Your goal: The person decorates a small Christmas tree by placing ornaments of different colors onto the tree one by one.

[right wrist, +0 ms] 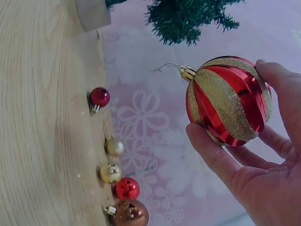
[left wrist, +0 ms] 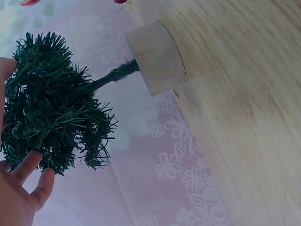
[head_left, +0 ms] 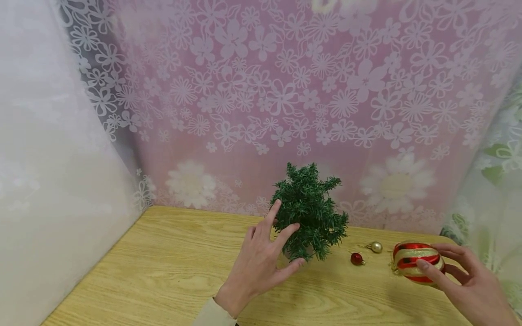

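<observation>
A small artificial Christmas tree (head_left: 311, 213) stands upright on a round wooden base (left wrist: 157, 59). My left hand (head_left: 261, 258) is at its left side, fingers spread and fairly straight against the outer branches. In the left wrist view the fingertips (left wrist: 32, 162) touch the green tinsel needles. My right hand (head_left: 475, 280) holds a large red and gold striped Christmas bauble (head_left: 418, 262) above the table's right side, thumb on the near side and fingers behind. The bauble's gold cap (right wrist: 188, 73) with its thin hanging loop points toward the tree.
Between tree and right hand lie a small dark red bauble (head_left: 356, 259) and a small pale gold bauble (head_left: 376, 246). The right wrist view also shows another gold bauble (right wrist: 111, 173), a bright red one (right wrist: 127, 189) and a larger brown one (right wrist: 131, 214). A floral curtain (head_left: 244, 113) hangs behind the wooden table (head_left: 183, 271).
</observation>
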Available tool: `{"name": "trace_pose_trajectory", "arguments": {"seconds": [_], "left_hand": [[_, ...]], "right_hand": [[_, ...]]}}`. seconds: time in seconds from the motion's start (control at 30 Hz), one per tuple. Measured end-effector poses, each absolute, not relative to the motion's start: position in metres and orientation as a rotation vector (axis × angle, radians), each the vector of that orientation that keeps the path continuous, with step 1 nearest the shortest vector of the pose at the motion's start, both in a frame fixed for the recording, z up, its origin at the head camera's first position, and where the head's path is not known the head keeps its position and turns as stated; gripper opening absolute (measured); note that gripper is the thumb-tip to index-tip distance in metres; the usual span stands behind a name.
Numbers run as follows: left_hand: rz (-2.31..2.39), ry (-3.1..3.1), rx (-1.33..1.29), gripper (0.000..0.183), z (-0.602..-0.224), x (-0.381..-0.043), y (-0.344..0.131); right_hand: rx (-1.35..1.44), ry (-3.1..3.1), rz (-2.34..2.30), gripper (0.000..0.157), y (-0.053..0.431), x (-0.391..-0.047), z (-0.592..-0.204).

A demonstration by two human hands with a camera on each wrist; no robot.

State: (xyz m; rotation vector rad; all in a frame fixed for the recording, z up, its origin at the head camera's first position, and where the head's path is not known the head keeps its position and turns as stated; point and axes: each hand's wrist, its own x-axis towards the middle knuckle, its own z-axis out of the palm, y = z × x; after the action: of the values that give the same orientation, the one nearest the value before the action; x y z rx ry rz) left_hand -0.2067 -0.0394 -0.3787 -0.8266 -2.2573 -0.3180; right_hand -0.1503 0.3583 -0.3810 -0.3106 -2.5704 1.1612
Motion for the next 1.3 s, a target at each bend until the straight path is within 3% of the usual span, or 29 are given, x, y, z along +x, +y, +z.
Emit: {"name": "trace_pose_trajectory", "arguments": {"seconds": [0.1, 0.2, 0.67, 1.3], "left_hand": [[-0.337, -2.265, -0.831, 0.065, -0.378, -0.206, -0.040], [-0.356, -2.268, -0.843, 0.063, -0.378, -0.206, -0.042], [-0.383, -2.243, -0.909, 0.062, -0.373, -0.211, -0.051], [-0.416, -2.242, -0.969, 0.068, -0.371, -0.222, -0.058]], "right_hand": [[-0.296, -2.531, 1.278, 0.036, 0.355, -0.148, -0.380], [-0.264, -2.490, 1.355, 0.031, 0.351, -0.146, -0.379], [-0.030, -2.459, 1.478, 0.048, 0.340, -0.141, -0.381], [-0.050, -2.433, 1.606, 0.046, 0.312, -0.139, -0.376]]}}
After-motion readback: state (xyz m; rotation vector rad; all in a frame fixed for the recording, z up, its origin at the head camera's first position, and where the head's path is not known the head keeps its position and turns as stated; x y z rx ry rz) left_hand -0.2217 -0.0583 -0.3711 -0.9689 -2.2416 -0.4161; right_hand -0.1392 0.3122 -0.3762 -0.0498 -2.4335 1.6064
